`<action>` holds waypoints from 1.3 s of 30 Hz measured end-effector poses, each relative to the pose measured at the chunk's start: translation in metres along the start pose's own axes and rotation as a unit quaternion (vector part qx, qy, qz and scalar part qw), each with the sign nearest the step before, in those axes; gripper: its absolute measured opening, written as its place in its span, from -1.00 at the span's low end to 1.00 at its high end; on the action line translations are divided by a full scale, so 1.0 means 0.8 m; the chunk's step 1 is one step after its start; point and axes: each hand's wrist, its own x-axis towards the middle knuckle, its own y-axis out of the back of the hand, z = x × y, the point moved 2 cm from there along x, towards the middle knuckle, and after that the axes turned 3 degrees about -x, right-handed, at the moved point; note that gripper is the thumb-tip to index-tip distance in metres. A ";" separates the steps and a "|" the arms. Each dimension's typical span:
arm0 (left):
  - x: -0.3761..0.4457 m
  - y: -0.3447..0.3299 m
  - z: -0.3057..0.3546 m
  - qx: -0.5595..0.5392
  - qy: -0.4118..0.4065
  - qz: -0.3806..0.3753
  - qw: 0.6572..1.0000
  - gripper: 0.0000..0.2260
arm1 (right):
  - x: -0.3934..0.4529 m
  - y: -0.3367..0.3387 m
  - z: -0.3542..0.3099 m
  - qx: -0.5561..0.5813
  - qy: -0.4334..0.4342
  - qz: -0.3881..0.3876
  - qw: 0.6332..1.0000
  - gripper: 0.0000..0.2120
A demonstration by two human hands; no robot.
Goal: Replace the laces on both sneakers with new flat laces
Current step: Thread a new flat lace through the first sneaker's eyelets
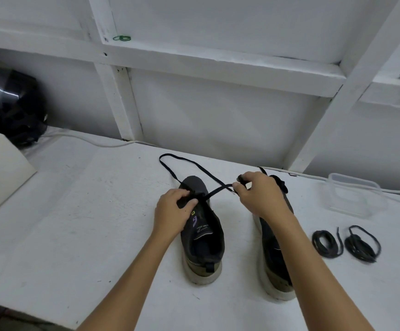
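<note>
A: Sneakers — position?

B: Left sneaker (202,244) and right sneaker (274,254) stand side by side on the white table (74,223), heels toward the person. Two coiled laces (347,243) lie to the right.

A: Hands?

B: Left hand (171,211) grips the left sneaker at its eyelets. Right hand (261,194) pinches the flat lace (189,167) — it loops beyond the toe. Farther right: clear container (354,198).
</note>
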 end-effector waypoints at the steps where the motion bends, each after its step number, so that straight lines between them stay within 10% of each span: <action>1: -0.001 0.001 0.005 -0.009 -0.004 0.009 1.000 -0.83 | 0.002 -0.003 0.001 -0.042 -0.009 0.000 0.999 -0.71; 7: 0.003 0.015 0.020 -0.195 0.083 -0.003 0.977 -0.98 | -0.003 -0.024 0.000 -0.143 -0.051 -0.060 0.987 -0.66; 11: 0.016 0.032 0.035 -0.249 0.092 -0.028 0.964 -0.90 | -0.010 -0.045 -0.012 0.101 -0.061 -0.177 0.977 -0.65; 17: 0.034 0.039 0.066 -0.155 0.019 -0.132 0.979 -0.82 | -0.010 -0.068 -0.030 0.261 -0.061 -0.198 0.943 -0.92; 25: 0.044 0.040 0.077 -0.101 -0.016 -0.194 0.976 -0.80 | -0.010 -0.073 -0.042 0.318 0.014 -0.178 0.931 -0.81; 39: 0.021 0.044 0.032 0.123 -0.118 -0.239 0.956 -0.73 | -0.015 -0.063 -0.029 0.489 -0.130 -0.192 0.841 -0.81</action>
